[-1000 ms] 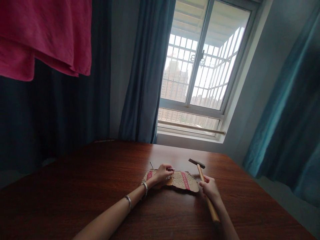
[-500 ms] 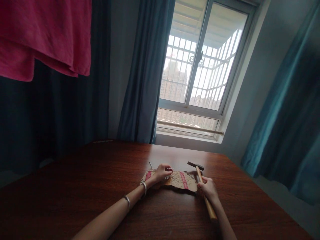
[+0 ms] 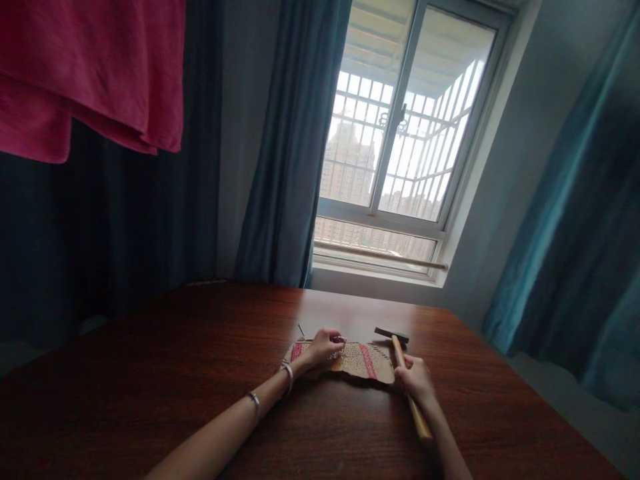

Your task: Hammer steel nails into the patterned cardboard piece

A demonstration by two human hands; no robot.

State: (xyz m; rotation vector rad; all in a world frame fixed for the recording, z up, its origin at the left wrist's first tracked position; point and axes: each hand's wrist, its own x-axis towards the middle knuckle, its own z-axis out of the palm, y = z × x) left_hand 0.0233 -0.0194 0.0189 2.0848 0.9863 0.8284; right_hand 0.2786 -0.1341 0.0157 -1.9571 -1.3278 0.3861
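A flat tan board [image 3: 357, 361] with pink stripes and many small dots lies on the wooden table [image 3: 200, 373]. My left hand [image 3: 325, 346] rests on the board's left half with the fingers curled in a pinch over something too small to make out. My right hand [image 3: 415, 378] grips the wooden handle of a hammer [image 3: 400, 357]. The hammer's dark metal head sits low just past the board's far right corner.
A thin nail [image 3: 301, 330] stands on the table just beyond the board's left end. A window [image 3: 400, 140] with blue curtains [image 3: 290, 153] is behind the table. A pink cloth [image 3: 90, 73] hangs at the upper left.
My right hand has brought the hammer a little lower and leftward, toward the board's right edge. My left hand keeps its place on the board.
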